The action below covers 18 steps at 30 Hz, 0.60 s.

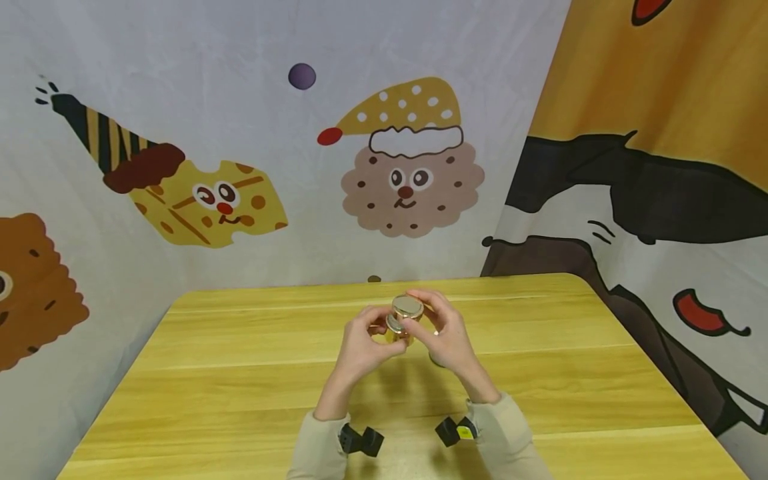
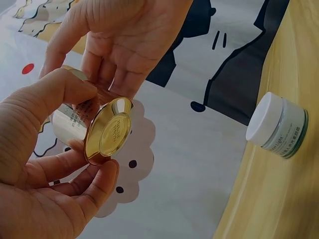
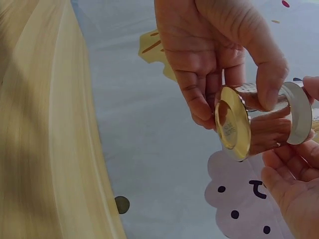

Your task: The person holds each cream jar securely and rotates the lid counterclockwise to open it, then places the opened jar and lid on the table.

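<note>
A shiny gold cosmetic jar (image 2: 107,132) is held in the air over the table, its mirror-finished side and printed gold base showing. My left hand (image 1: 362,343) grips it between thumb and fingers. Slightly higher and to the right, my right hand (image 1: 447,333) holds a round gold-rimmed piece with a pale flat top (image 1: 407,306). It overlaps the jar, and I cannot tell whether it is a lid or another jar. In the right wrist view, a pale rim (image 3: 301,114) shows at the jar's far end, near the right hand's fingers (image 3: 286,186).
A small white-lidded jar (image 2: 276,124) with a greenish label stands on the wooden table (image 1: 240,373), mostly hidden behind my right hand in the head view. A printed cloth (image 1: 240,40) with cartoon figures hangs behind the table's far edge.
</note>
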### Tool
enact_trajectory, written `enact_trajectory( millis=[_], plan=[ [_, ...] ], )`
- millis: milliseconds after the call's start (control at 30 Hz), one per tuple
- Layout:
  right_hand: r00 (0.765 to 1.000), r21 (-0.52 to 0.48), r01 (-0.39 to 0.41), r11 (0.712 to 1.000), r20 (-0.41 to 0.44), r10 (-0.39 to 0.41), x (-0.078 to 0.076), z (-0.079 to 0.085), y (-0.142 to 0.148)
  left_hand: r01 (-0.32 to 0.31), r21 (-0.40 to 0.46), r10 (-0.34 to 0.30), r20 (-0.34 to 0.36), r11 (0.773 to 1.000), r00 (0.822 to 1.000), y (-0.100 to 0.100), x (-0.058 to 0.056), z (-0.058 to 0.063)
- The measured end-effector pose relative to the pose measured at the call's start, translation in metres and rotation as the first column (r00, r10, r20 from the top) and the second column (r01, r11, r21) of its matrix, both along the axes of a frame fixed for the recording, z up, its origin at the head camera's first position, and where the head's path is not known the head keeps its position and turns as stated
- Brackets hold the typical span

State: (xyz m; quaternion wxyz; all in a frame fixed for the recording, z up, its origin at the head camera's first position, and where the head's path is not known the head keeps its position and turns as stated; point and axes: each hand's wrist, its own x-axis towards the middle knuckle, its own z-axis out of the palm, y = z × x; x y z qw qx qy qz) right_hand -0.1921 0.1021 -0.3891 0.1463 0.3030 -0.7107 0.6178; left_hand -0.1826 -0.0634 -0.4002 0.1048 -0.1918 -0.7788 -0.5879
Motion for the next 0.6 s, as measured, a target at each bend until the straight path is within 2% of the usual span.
enact_trajectory(
  millis=[267,367,467,500,600],
  plan=[
    [0.999,-0.021,0.019,1.0,-0.041,-0.02,0.001,0.0,0.004,-0.027,0.005,0.027,-0.003,1.0,1.0,-0.005,0.0,-0.002],
    [0.999,-0.033,0.025,0.999,-0.043,-0.026,0.001,-0.001,0.006,-0.038,0.007,0.038,0.007,0.999,0.999,-0.006,0.009,0.011],
    [0.999,-0.039,0.029,0.999,-0.044,-0.031,0.001,-0.002,0.009,-0.049,0.02,0.048,0.02,0.999,0.999,-0.009,0.009,0.011],
    [0.998,-0.04,0.032,0.999,-0.044,-0.033,0.001,-0.003,0.01,-0.051,0.022,0.051,0.029,0.998,0.998,-0.01,0.009,0.01],
    [0.998,-0.04,0.037,0.999,-0.043,-0.039,0.001,-0.004,0.013,-0.064,0.035,0.063,0.027,0.997,0.998,-0.014,0.002,-0.004]
  ],
)
